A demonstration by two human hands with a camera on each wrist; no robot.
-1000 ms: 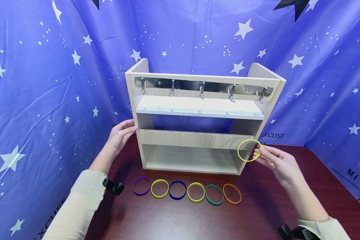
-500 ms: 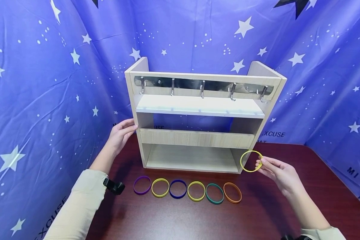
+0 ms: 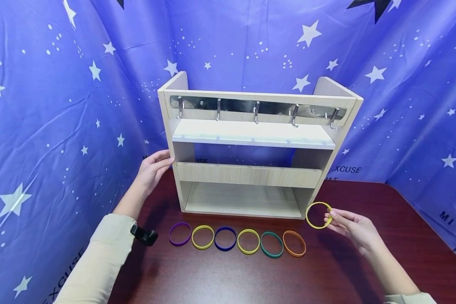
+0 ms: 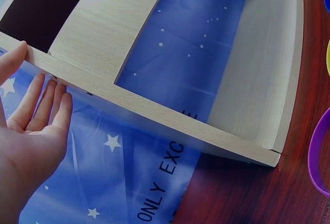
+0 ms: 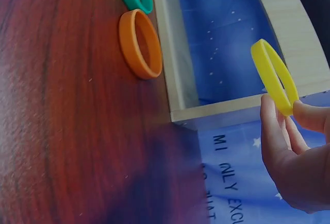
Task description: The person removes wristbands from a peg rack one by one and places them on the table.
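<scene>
A yellow silicone wristband [image 3: 318, 215] is pinched between the thumb and fingers of my right hand [image 3: 355, 230], held up off the table beside the lower right corner of a pale wooden shelf rack [image 3: 248, 175]. The right wrist view shows the same yellow band [image 5: 275, 77] from its edge. My left hand [image 3: 152, 171] touches the rack's left side panel; its thumb lies at the front edge, and its extended fingers [image 4: 61, 113] reach along the outer face. Five-hook metal strip aside, the rack's top front bears several hooks [image 3: 256, 112] with nothing hanging on them.
In front of the rack a row of wristbands lies on the dark red table [image 3: 228, 283]: purple [image 3: 171, 240], yellow [image 3: 203, 248], blue [image 3: 225, 249], another yellow [image 3: 248, 252], green [image 3: 272, 256] and orange [image 3: 294, 254]. A blue starry curtain [image 3: 228, 50] surrounds the table.
My right hand has lowered with the yellow wristband, from in front of the rack's right side panel down to its lower corner. The left hand stays at the left panel.
</scene>
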